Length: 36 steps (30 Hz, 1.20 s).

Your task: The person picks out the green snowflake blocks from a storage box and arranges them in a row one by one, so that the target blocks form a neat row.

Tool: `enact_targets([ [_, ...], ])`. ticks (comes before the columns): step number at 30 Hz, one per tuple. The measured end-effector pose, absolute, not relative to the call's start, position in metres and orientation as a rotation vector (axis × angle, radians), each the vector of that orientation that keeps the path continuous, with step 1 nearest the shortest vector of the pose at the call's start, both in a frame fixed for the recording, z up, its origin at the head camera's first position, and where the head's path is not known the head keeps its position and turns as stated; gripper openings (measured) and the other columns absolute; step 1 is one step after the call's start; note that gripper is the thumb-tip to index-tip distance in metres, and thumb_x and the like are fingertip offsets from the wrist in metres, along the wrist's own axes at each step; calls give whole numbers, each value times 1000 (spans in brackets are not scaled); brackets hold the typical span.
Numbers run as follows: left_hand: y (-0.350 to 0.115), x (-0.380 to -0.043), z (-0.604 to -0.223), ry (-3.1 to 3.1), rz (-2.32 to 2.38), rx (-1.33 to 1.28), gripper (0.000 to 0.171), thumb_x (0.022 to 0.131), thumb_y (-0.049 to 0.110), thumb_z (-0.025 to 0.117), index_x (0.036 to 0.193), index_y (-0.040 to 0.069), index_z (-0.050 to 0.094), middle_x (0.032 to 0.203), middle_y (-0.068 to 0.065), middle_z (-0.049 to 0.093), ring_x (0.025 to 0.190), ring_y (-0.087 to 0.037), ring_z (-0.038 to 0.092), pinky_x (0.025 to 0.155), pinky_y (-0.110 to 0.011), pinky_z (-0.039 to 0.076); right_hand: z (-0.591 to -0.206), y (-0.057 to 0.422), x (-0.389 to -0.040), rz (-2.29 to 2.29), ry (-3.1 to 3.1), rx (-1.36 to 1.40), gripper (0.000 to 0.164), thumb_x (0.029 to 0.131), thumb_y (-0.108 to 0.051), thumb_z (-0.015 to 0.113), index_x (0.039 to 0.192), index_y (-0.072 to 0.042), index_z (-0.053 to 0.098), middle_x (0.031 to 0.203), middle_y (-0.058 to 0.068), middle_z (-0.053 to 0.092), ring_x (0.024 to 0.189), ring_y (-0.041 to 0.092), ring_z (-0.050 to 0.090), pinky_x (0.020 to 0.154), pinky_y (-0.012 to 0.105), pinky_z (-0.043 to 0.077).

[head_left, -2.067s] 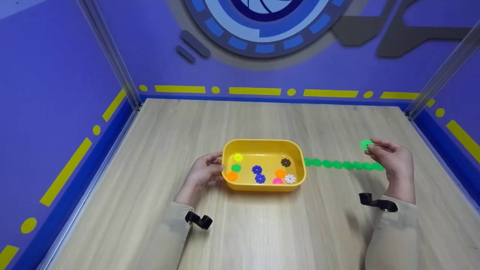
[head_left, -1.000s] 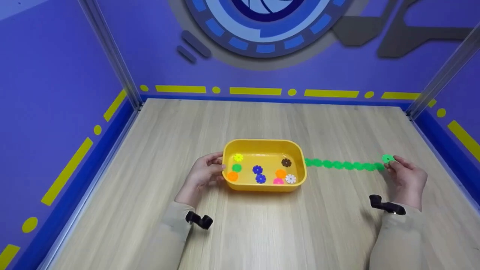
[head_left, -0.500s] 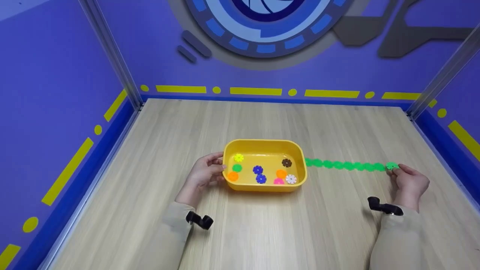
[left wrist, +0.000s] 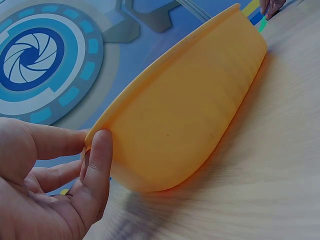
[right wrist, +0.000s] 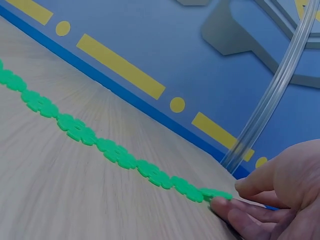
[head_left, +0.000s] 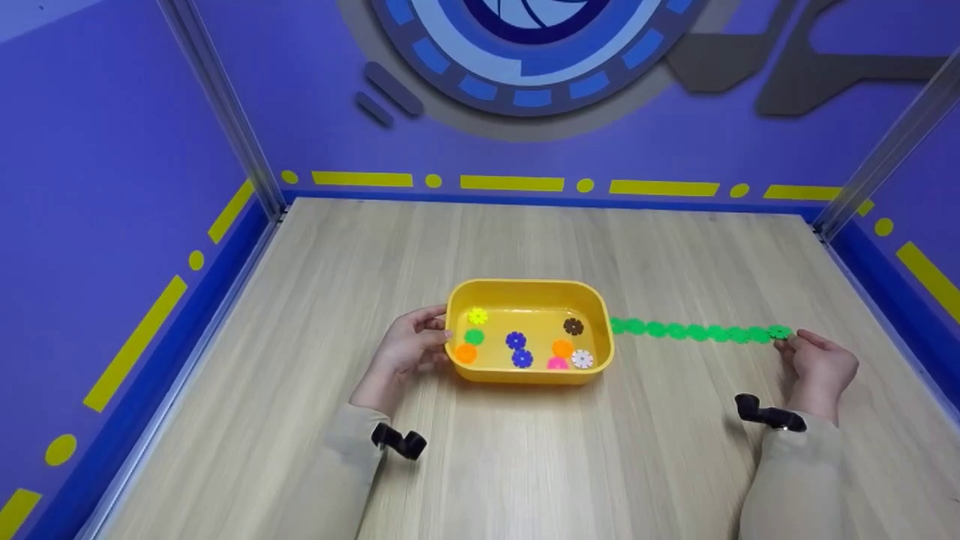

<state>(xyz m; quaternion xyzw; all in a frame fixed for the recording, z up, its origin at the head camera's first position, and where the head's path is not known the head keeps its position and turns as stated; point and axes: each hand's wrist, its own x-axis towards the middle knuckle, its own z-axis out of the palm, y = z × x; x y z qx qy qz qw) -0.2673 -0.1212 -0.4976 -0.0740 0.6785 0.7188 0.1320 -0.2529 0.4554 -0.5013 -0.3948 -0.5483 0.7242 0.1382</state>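
My left hand (head_left: 405, 345) grips the left rim of a yellow plastic tub (head_left: 532, 375); in the left wrist view the thumb and fingers pinch its edge (left wrist: 150, 77). Loose notched flower-shaped discs lie inside it. On the table to the tub's right runs a row of green flower-shaped discs (head_left: 697, 331). At the row's right end my right hand (head_left: 821, 367) has its fingertips at the last green disc (head_left: 778, 331). In the right wrist view, that disc (right wrist: 216, 193) tilts slightly over one fingertip, and the upper digit's tip stands just off its edge.
In the tub are a yellow disc (head_left: 478, 316), a green one (head_left: 474, 337), a brown one (head_left: 574, 326), a white one (head_left: 582, 359), and blue, orange and pink ones. Blue panels (head_left: 525, 161) enclose the wooden table (head_left: 360, 247) at the back and sides.
My right hand has brought a green disc rightward and down to the row's right end. Over the last half second the disc shifted slightly left, off the upper fingertip. The left hand stays.
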Motion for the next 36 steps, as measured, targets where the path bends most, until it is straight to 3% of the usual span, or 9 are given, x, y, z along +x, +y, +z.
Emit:
enact_targets([
  [5, -121, -266, -497, 1961, 2097, -211, 55, 91, -6, 67, 144, 4, 57, 106, -6, 57, 69, -13, 63, 63, -27, 60, -501, 455, -253, 2086, -1565, -1157, 20, 95, 5, 60, 88, -11, 70, 64, -7, 60, 57, 6, 70, 62, 17, 60],
  [11, -121, -265, -496, 1956, 2093, -219, 56, 93, -3, 67, 146, 7, 56, 110, -7, 57, 74, -14, 64, 67, -29, 61, -501, 455, -255, 2075, -1531, -1199, 20, 94, 4, 63, 87, -14, 69, 101, -2, 57, 57, 7, 70, 63, 18, 60],
  [13, -121, -265, -496, 1960, 2092, -218, 55, 93, -3, 67, 146, 7, 56, 110, -7, 57, 75, -14, 64, 68, -30, 62, -501, 454, -254, 2074, -1529, -1197, 19, 95, 3, 62, 91, -14, 70, 105, -2, 57, 57, 7, 71, 64, 18, 60],
  [18, -121, -266, -496, 1966, 2096, -220, 55, 92, -6, 67, 145, 4, 56, 108, -7, 58, 75, -14, 64, 66, -30, 62, -502, 454, -254, 2069, -1534, -1172, 19, 96, 3, 60, 95, -12, 71, 89, -4, 58, 58, 8, 70, 64, 18, 60],
  [24, -121, -266, -496, 1962, 2095, -218, 55, 92, -6, 67, 145, 4, 56, 106, -6, 57, 75, -14, 63, 66, -29, 61, -501, 454, -253, 2074, -1541, -1147, 23, 96, 2, 58, 84, -13, 69, 64, -7, 61, 54, 9, 69, 58, 18, 59],
  [28, -121, -265, -497, 1960, 2097, -217, 55, 92, -6, 66, 145, 4, 56, 107, -6, 57, 75, -14, 63, 66, -29, 61, -495, 450, -254, 2130, -1491, -1120, 25, 96, 1, 60, 77, -14, 68, 66, -4, 63, 55, 10, 70, 58, 21, 60],
  [36, -121, -266, -498, 1963, 2087, -223, 55, 92, -4, 67, 145, 6, 57, 109, -7, 57, 75, -14, 64, 68, -29, 61, -481, 438, -257, 2162, -1587, -1037, 23, 99, -7, 62, 82, -21, 70, 76, -9, 67, 62, 8, 72, 60, 17, 58],
])
